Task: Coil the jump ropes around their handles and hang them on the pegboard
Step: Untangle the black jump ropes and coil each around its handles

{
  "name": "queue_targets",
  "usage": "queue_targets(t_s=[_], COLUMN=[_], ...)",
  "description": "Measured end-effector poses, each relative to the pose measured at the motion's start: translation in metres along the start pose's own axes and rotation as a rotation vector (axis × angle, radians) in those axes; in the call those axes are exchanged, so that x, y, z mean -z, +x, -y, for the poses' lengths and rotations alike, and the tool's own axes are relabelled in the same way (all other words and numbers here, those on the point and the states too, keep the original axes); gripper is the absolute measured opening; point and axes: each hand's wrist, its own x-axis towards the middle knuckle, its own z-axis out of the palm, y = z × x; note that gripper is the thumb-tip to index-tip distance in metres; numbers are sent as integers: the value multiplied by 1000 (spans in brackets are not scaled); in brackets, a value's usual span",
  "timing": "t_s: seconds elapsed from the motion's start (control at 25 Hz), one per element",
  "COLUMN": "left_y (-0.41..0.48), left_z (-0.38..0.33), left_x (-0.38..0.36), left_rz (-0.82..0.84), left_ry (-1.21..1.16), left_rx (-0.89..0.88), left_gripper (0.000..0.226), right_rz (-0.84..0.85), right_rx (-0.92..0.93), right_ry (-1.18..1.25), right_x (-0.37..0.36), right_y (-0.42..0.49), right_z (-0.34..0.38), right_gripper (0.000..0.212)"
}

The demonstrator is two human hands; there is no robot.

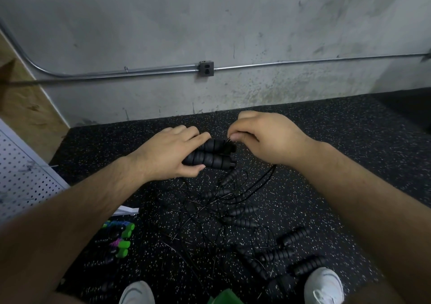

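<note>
Left hand [168,154], right hand [268,138]: handles [210,157], rope [268,177]

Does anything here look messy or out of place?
Yes: several black jump ropes lie tangled on the floor, their thin cords crossing each other. The left hand grips two handles; the right hand pinches a cord.

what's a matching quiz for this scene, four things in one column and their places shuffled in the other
1 pair of black handles
2 rope end
3 pegboard
4 green handles

A white, at the left edge
B pinched by the right hand
C lying on the speckled floor
D gripped in the left hand

Pairs: 1-D, 2-B, 3-A, 4-C
</note>
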Motion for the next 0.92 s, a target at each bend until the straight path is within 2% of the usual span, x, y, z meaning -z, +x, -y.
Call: queue_targets(t_s=[0.12, 0.2, 0.32, 0.44, 0.6, 0.76, 0.92], left_y=[-1, 0, 3, 6, 11, 11, 9], left_z=[-14, -24, -33, -32, -21, -9, 7], left_x=[3, 9, 19, 23, 16, 11, 8], left_rz=[-71, -160, -287, -375, -328, -275, -233], left_ry=[-33, -125, -221, -107, -3, 105, 110], left_rx=[-91, -128, -74, 18, 162, 228, 284], left_gripper=[74, 70, 69, 71, 74, 73, 73], right_rz=[6, -4, 4, 76, 279, 354, 429], right_rx=[-27, -148, -343, -542, -561, -547, -564], right_ry=[208, 452, 859, 1125, 893, 772, 733], right_x=[2, 2, -9, -33, -59, -58, -38], right_y=[-1, -3, -7, -11, -15, -11, -9], right_z=[-10, -19, -19, 3, 29, 47, 52], right_gripper=[13, 11, 16, 24, 39, 37, 34])
